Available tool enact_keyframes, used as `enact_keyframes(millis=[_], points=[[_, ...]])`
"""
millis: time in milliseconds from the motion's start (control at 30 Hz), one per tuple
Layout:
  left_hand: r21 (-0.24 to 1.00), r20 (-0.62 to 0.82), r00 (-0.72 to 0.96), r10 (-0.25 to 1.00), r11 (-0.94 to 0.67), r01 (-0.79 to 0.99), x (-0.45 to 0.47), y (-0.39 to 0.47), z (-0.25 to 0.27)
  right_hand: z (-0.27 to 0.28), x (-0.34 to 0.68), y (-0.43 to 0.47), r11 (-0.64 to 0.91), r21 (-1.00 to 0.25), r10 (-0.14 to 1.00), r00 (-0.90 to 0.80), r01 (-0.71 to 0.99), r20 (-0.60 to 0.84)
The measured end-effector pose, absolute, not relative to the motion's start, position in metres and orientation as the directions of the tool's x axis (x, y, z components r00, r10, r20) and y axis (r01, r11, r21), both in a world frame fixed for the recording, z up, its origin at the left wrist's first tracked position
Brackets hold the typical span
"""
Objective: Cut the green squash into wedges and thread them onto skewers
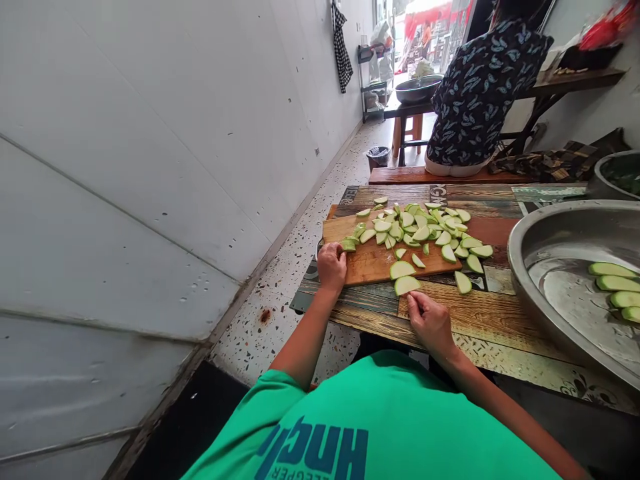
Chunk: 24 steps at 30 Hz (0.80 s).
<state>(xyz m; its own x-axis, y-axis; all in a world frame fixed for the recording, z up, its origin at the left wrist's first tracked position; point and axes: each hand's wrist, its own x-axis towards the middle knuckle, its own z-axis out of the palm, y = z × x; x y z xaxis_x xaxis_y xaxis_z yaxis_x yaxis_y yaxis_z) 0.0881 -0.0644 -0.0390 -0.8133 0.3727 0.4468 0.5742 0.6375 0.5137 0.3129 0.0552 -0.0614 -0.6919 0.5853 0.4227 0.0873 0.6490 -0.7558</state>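
Observation:
A wooden cutting board (370, 263) lies on the table, covered with pale, green-rimmed zucchini slices (421, 233), some of them spilled past its right edge. At the board's left edge my left hand (332, 267) is closed, its fingers curled beside a small stack of slices (349, 245). What it holds, if anything, is hidden. My right hand (431, 323) pinches a half-round zucchini slice (407, 285) between thumb and finger at the board's front edge. Another half-round slice (401, 269) lies just beyond it.
A large metal basin (523, 267) with zucchini pieces (620, 283) stands on the patterned table (480, 310) to the right. Behind it is another metal bowl (597, 177) with greens. A person (485, 93) sits on a bench (400, 175) ahead, back turned. A white wall runs along the left.

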Motion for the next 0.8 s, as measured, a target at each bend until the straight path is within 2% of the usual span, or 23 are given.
enact_keyframes(millis=[167, 367, 633, 800], points=[[0.452, 0.430, -0.784, 0.448, 0.645, 0.616, 0.093, -0.063, -0.038, -0.061, 0.312, 0.055, 0.639, -0.765, 0.586, -0.694, 0.080, 0.417], [0.447, 0.404, -0.733, 0.548, 0.581, 0.681, 0.091, -0.064, -0.038, -0.061, 0.313, 0.055, 0.657, -0.750, 0.572, -0.699, 0.077, 0.430], [0.263, 0.360, -0.641, 0.678, 0.585, 0.767, 0.101, -0.052, -0.028, -0.064, 0.313, 0.056, 0.653, -0.755, 0.565, -0.700, 0.057, 0.437], [0.251, 0.304, -0.584, 0.753, 0.528, 0.811, 0.091, -0.045, -0.017, -0.065, 0.313, 0.056, 0.637, -0.770, 0.568, -0.700, 0.040, 0.433]])
